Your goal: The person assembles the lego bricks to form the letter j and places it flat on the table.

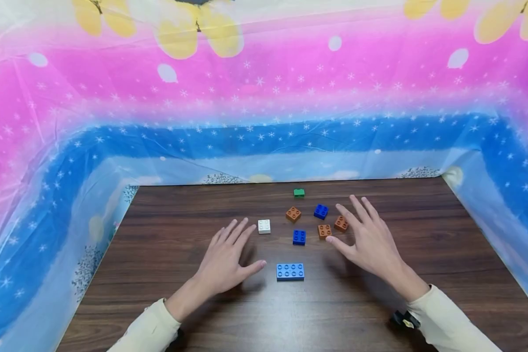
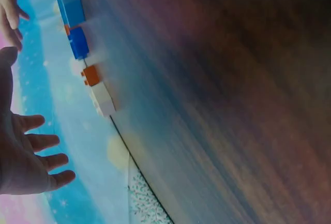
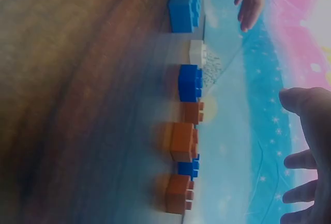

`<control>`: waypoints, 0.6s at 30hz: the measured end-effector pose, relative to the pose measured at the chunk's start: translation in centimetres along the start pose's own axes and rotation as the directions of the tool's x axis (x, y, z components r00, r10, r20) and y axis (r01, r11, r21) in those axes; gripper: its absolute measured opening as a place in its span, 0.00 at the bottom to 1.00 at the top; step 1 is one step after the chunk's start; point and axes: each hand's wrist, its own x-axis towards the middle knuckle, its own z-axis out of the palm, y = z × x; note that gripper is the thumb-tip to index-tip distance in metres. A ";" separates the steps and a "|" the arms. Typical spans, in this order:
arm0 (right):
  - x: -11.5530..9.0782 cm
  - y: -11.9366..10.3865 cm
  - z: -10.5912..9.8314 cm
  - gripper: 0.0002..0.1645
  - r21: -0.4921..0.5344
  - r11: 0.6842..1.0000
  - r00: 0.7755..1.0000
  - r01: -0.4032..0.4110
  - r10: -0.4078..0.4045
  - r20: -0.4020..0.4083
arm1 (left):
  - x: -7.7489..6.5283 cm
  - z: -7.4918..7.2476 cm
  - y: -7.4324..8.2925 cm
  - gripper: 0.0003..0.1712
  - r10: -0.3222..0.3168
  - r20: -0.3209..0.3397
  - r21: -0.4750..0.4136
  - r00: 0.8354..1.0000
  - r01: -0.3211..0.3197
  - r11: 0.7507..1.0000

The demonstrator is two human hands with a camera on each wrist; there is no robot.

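Note:
Both hands hover over the table with fingers spread, holding nothing. My left hand point(image 1: 223, 261) is nearest a white square brick point(image 1: 264, 226) past its fingertips. Between the hands lies a long light-blue brick point(image 1: 290, 272), studs up. My right hand point(image 1: 371, 244) hangs beside two orange-brown bricks, one point(image 1: 324, 231) by its thumb tip and another point(image 1: 341, 223) below its index finger. Two dark-blue bricks, a nearer one point(image 1: 299, 237) and a farther one point(image 1: 320, 211), lie in the middle. A third orange-brown brick point(image 1: 293, 214) and a small green brick point(image 1: 298, 193) sit farther back.
The bricks stand apart on a dark wood-grain table point(image 1: 158, 234). A pink and blue patterned cloth point(image 1: 264, 98) rises behind the table and along both sides. A small black object point(image 1: 406, 320) shows at the right sleeve cuff.

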 end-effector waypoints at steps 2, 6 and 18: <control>-0.3 -0.1 0.1 0.49 0.010 1.000 1.000 0.012 -0.012 -0.006 | -0.2 0.1 0.3 0.51 0.014 0.009 -0.048 1.000 -0.013 0.999; -0.9 -0.1 0.4 0.47 0.024 0.999 1.000 0.020 -0.020 -0.012 | -0.4 0.4 1.0 0.50 0.045 0.040 -0.140 0.998 -0.039 0.989; -2.0 -0.2 1.2 0.41 0.114 0.992 0.998 0.056 -0.052 -0.037 | 0.1 2.0 2.6 0.49 0.107 0.122 -0.323 0.987 -0.063 0.944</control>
